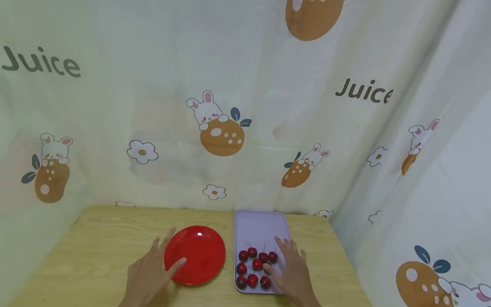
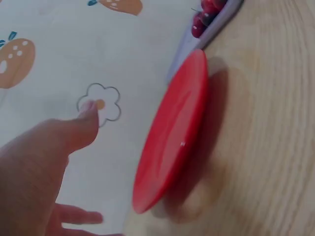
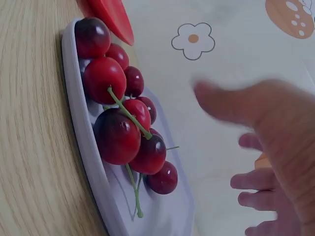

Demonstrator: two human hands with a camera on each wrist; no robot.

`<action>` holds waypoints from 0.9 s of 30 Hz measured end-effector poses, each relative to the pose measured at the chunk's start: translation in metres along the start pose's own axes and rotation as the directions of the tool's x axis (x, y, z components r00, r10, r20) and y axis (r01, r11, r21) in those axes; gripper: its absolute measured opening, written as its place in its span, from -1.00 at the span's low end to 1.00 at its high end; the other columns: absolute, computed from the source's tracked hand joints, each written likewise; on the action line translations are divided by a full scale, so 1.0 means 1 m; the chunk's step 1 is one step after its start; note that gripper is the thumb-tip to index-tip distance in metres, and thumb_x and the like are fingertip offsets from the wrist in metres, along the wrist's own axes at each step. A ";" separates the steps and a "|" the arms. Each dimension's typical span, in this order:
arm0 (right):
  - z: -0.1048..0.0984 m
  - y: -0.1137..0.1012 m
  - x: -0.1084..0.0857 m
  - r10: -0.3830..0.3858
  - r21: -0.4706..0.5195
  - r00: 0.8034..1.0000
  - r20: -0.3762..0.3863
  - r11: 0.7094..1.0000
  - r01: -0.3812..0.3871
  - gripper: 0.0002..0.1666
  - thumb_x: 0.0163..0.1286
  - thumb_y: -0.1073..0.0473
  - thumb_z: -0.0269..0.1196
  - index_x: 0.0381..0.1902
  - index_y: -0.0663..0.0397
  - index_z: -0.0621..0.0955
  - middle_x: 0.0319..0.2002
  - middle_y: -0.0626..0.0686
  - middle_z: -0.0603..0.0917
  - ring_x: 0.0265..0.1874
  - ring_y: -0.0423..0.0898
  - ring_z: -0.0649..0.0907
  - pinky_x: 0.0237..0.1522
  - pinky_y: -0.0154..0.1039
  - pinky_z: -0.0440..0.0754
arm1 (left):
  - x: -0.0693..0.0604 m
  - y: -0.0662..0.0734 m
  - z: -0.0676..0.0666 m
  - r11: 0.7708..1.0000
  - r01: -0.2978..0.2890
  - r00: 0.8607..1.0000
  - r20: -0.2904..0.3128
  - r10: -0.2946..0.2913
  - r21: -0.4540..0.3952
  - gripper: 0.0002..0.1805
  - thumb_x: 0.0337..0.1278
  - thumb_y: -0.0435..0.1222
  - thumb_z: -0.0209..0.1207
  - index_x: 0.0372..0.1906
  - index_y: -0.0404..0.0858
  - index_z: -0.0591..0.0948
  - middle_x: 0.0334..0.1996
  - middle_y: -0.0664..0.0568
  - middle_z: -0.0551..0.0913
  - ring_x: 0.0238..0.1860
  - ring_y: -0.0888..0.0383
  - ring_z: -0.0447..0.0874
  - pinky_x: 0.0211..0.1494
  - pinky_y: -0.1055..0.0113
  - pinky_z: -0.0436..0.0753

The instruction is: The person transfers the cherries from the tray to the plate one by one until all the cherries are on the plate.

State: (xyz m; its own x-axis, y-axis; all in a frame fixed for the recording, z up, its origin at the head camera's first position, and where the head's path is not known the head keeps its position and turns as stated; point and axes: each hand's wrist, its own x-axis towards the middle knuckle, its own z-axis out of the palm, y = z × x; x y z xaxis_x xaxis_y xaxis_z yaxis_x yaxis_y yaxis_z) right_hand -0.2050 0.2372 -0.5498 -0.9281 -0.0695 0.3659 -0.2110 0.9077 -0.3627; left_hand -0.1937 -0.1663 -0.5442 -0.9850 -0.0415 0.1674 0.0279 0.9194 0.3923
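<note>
Over the left edge of a round red plate [image 1: 201,253] hovers my left hand [image 1: 149,270], fingers spread and holding nothing. In the left wrist view the plate [image 2: 172,128] is apart from the thumb. My right hand [image 1: 293,270] is above the right side of a lilac tray [image 1: 261,224], fingers apart, with nothing between them. Several dark red cherries [image 1: 252,280] with green stems lie in the near part of the tray. The right wrist view shows the cherries [image 3: 118,135] close up, with a gap between them and the blurred thumb [image 3: 231,101].
Plate and tray stand side by side on a light wood-grain table [image 1: 111,238]. Behind it hangs a pale curtain [image 1: 165,106] printed with rabbits, fruit and flowers, and it continues along the right side.
</note>
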 end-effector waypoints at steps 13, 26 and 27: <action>-0.006 0.005 0.003 0.204 0.028 0.916 -0.346 0.978 -0.207 -0.72 0.32 0.00 0.61 -0.07 -0.06 0.90 -0.37 0.07 0.90 -0.45 0.02 0.83 -0.57 -0.20 0.46 | 0.010 -0.016 0.013 0.944 0.180 0.979 -0.048 -0.200 -0.278 -0.18 0.65 0.16 0.10 0.71 -0.21 0.27 0.20 -0.26 0.80 -0.44 0.05 0.68 -0.48 0.34 0.41; 0.000 0.013 -0.004 0.228 0.078 0.913 -0.339 0.974 -0.214 -0.74 0.28 0.16 0.62 -0.07 0.03 0.89 -0.33 0.03 0.90 -0.44 -0.05 0.82 -0.52 -0.19 0.62 | 0.010 -0.026 0.029 0.872 0.222 0.967 -0.017 -0.255 -0.436 -0.39 0.68 -0.04 0.12 0.59 -0.27 0.47 0.12 -0.36 0.81 0.02 -0.34 0.85 -0.38 0.27 0.59; -0.001 0.013 -0.004 0.234 0.090 0.913 -0.335 0.972 -0.216 -0.74 0.28 0.19 0.61 -0.06 0.04 0.89 -0.32 0.04 0.90 -0.44 -0.06 0.82 -0.50 -0.19 0.64 | 0.011 -0.027 0.031 0.865 0.224 0.967 -0.011 -0.256 -0.448 -0.41 0.69 -0.07 0.11 0.58 -0.27 0.47 0.11 -0.37 0.82 0.05 -0.35 0.85 -0.36 0.23 0.64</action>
State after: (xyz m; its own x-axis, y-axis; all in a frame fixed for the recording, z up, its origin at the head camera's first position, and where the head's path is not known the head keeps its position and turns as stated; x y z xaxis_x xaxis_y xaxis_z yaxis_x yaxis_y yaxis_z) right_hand -0.2035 0.2495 -0.5556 -0.7938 0.2871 0.5361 -0.0328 0.8601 -0.5090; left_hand -0.2109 -0.1793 -0.5805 -0.9575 -0.2796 0.0711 -0.1203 0.6109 0.7825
